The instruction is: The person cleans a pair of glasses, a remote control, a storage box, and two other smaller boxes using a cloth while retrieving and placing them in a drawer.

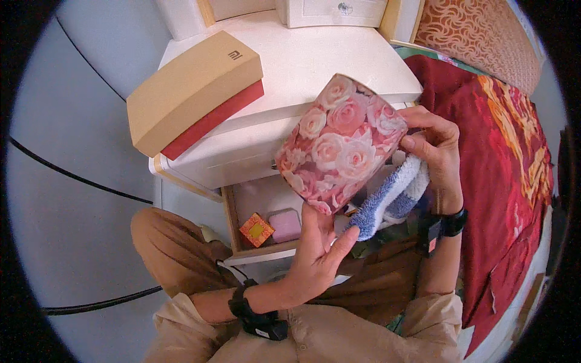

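Note:
Both my hands hold a box with a pink and white rose print (342,145), tilted above an open drawer (231,218). My left hand (313,254) supports its lower corner, with the thumb at a blue and white terry cloth (386,199). At the box's right corner, my right hand (431,149) grips the edge between thumb and fingers, and the cloth hangs just below it. Inside the drawer lie a small orange patterned box (257,230) and a pink rounded case (285,225). The rose box hides part of the drawer.
A tan Mi cardboard box (195,90) over a red box (218,120) rests on the white dresser top (295,59). A small drawer with a clear knob (345,8) stands behind. Red patterned fabric (490,181) lies at the right.

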